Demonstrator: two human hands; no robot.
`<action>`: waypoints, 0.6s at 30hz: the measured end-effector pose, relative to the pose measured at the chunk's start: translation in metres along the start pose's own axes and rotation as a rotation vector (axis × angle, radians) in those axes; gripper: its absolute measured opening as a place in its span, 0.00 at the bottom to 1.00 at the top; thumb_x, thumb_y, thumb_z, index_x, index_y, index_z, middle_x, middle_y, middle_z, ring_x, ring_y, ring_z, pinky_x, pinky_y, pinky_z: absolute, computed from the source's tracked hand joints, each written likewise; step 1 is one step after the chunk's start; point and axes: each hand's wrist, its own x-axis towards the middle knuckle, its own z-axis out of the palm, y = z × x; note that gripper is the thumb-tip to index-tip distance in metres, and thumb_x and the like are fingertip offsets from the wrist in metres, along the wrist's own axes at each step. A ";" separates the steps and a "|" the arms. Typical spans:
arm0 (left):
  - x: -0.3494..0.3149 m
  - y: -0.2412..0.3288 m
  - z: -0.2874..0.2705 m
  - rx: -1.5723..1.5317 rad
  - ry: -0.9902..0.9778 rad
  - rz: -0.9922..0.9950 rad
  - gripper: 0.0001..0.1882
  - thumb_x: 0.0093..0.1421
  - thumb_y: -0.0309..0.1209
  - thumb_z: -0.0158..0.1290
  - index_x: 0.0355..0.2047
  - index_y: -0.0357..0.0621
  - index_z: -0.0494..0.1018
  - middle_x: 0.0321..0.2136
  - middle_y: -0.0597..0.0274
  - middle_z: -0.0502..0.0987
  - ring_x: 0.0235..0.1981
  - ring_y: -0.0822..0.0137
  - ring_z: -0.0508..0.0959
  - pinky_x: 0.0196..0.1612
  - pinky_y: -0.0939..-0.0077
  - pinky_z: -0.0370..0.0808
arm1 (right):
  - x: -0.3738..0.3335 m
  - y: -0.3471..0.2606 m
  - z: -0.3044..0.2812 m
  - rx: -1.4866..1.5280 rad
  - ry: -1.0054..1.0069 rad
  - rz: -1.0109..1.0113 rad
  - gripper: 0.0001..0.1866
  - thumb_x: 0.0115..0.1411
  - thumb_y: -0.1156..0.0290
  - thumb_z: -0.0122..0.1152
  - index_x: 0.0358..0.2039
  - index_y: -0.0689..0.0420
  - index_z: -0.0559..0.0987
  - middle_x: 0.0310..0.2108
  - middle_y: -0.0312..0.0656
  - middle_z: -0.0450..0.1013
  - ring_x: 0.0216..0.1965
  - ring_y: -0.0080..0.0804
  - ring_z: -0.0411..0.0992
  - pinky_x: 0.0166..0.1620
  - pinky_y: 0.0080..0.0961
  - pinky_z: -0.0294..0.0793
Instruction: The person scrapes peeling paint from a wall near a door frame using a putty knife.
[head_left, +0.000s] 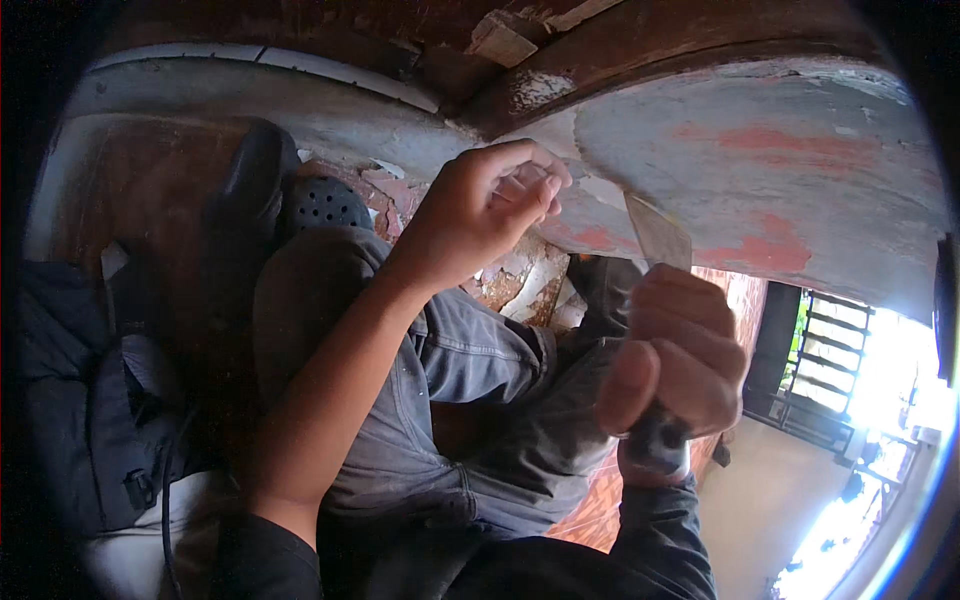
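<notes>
My right hand (680, 350) is wrapped round the dark handle of a scraper, slightly blurred. The scraper's thin, flat blade (660, 235) points away from me, its far end over the grey painted wall (840, 150); whether it touches cannot be told. Pinkish-red patches show through the wall's worn paint. My left hand (500, 195) is raised in front of the wall's lower part, fingers curled in and thumb against them. Nothing shows between those fingers.
Paint flakes and broken chips (525, 285) lie along the wall's foot, between my legs in grey trousers (480, 350). A dark perforated clog (325, 205) is at the left. Black bags (110, 420) sit beyond my left forearm. A barred gate (830, 345) stands in bright light at the right.
</notes>
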 end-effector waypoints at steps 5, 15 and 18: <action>0.004 0.002 -0.004 -0.287 0.042 -0.004 0.11 0.66 0.32 0.49 0.39 0.36 0.75 0.30 0.61 0.78 0.32 0.73 0.76 0.38 0.78 0.74 | -0.006 0.005 -0.006 0.104 -0.039 -0.132 0.20 0.52 0.76 0.54 0.07 0.54 0.60 0.08 0.35 0.61 0.10 0.31 0.61 0.18 0.24 0.61; 0.002 0.004 -0.004 -0.328 0.094 0.041 0.11 0.66 0.35 0.49 0.37 0.41 0.76 0.28 0.64 0.78 0.31 0.75 0.75 0.35 0.80 0.71 | -0.018 0.006 0.006 -0.039 -0.014 -0.049 0.18 0.53 0.74 0.57 0.10 0.54 0.64 0.08 0.36 0.62 0.12 0.31 0.62 0.20 0.27 0.64; 0.003 0.008 -0.005 -0.319 0.091 0.047 0.12 0.66 0.36 0.48 0.37 0.43 0.76 0.27 0.64 0.78 0.30 0.76 0.76 0.35 0.80 0.70 | -0.006 -0.013 -0.009 0.191 0.063 -0.161 0.16 0.52 0.74 0.57 0.11 0.55 0.65 0.08 0.36 0.61 0.10 0.31 0.61 0.19 0.27 0.63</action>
